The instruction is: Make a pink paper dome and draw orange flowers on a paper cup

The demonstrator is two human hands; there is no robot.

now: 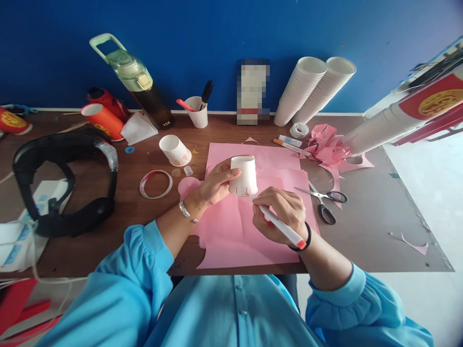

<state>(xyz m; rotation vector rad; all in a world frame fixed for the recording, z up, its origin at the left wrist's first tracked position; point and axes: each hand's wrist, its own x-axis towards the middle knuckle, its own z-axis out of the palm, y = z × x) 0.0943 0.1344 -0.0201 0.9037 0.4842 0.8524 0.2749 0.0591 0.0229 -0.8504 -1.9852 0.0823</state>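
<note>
My left hand (218,180) grips a white paper cup (243,173) turned upside down, its rim toward me, with the thumb across its side. Short red strokes run along the wall near the rim. In my right hand (280,212) is a white marker (284,227) with a red end, its tip at the cup's rim. Beneath both hands lie pink paper sheets (249,246). A second paper cup (175,149) with orange-red marks near its rim stands to the left, beside a pink paper disc (188,185) and a roll of tape (156,184).
Scissors (321,195) lie right of the sheets, near pink paper scraps (329,147). Stacked cups (302,89) lean by the blue wall. At the back stand a pen cup (198,115) and a bottle (144,91). A black headset-like strap (68,183) sits at left.
</note>
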